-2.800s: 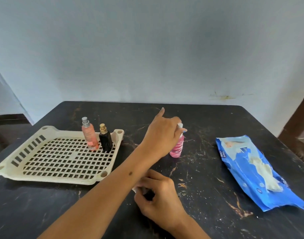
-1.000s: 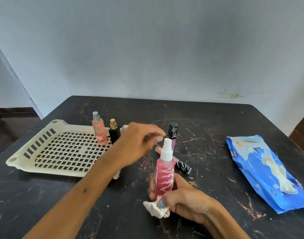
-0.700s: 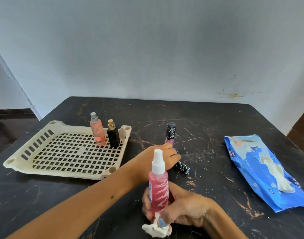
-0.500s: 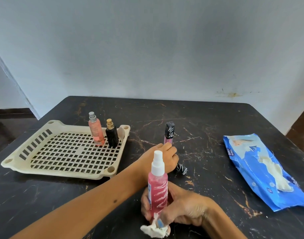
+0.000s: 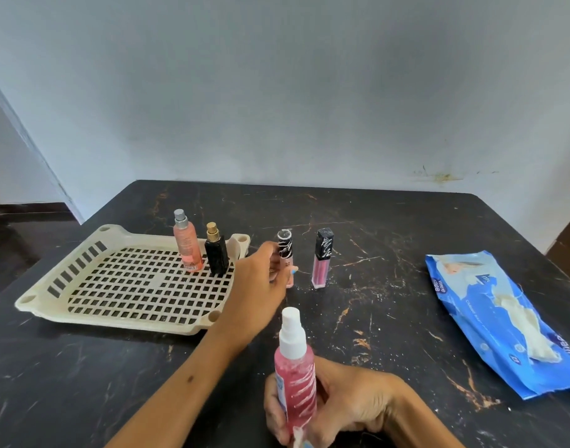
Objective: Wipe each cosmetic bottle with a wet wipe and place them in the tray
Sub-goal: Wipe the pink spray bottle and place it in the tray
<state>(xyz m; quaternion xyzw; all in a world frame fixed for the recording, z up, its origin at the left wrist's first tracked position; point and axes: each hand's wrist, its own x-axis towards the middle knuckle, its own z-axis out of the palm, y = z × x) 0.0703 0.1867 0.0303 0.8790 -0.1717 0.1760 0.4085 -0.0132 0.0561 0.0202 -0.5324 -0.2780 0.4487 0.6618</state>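
Head view is showing the left hand [image 5: 261, 282] reaching forward and pinching a peach lip-gloss tube with a black marbled cap [image 5: 285, 258] upright on the black marbled table [image 5: 390, 305], while the right hand [image 5: 335, 405] is gripping a pink spray bottle with a white nozzle [image 5: 295, 373] and a white wipe scrap [image 5: 297, 439]. A cream slotted plastic tray [image 5: 128, 286] is holding a peach spray bottle [image 5: 186, 242] and a black gold-capped bottle [image 5: 216, 250] at its far right corner. Half a second earlier that tube was lying flat; now it is standing beside the pink gloss tube [image 5: 322, 258].

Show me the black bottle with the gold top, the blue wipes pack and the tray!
black bottle [image 5: 216, 257]: head view, on its dark body.
wipes pack [image 5: 490, 315]: head view, on its blue wrapper.
tray [image 5: 41, 294]: head view, on its left rim.
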